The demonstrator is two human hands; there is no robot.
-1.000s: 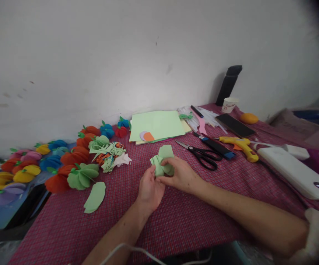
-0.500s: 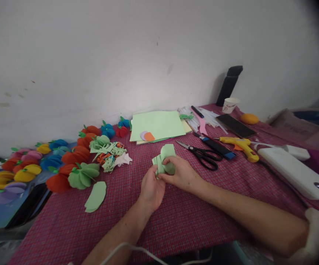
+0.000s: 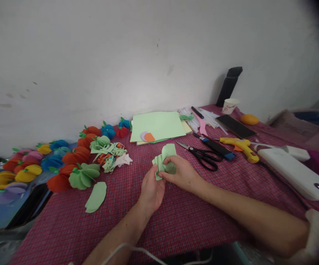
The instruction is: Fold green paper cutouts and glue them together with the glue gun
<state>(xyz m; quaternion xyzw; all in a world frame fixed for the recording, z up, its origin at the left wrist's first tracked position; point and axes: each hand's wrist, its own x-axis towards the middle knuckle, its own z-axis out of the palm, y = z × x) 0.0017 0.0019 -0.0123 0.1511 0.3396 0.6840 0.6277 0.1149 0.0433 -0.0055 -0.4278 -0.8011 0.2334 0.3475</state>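
Pale green paper pieces (image 3: 169,150), stacked and partly bent, are held between both hands above the middle of the cloth. My left hand (image 3: 151,187) grips their lower left side, thumb on top. My right hand (image 3: 183,172) pinches a curled piece at the right side with thumb and fingers. Part of the stack is hidden by the fingers. Black-handled scissors (image 3: 203,154) lie just right of the hands. A cut green paper piece (image 3: 96,197) rests flat on the cloth to the left, near a green paper pumpkin (image 3: 84,176).
Paper scraps (image 3: 112,156) and several coloured paper pumpkins (image 3: 76,155) lie left. Green paper sheets (image 3: 159,123) sit by the wall. To the right are a box cutter (image 3: 217,147), a yellow glue gun (image 3: 242,147), a phone (image 3: 235,126), a paper cup (image 3: 229,106) and a white power bank (image 3: 294,173).
Almost nothing differs. The view has shifted very slightly, and both hands keep their hold on the green paper pieces in the same place.
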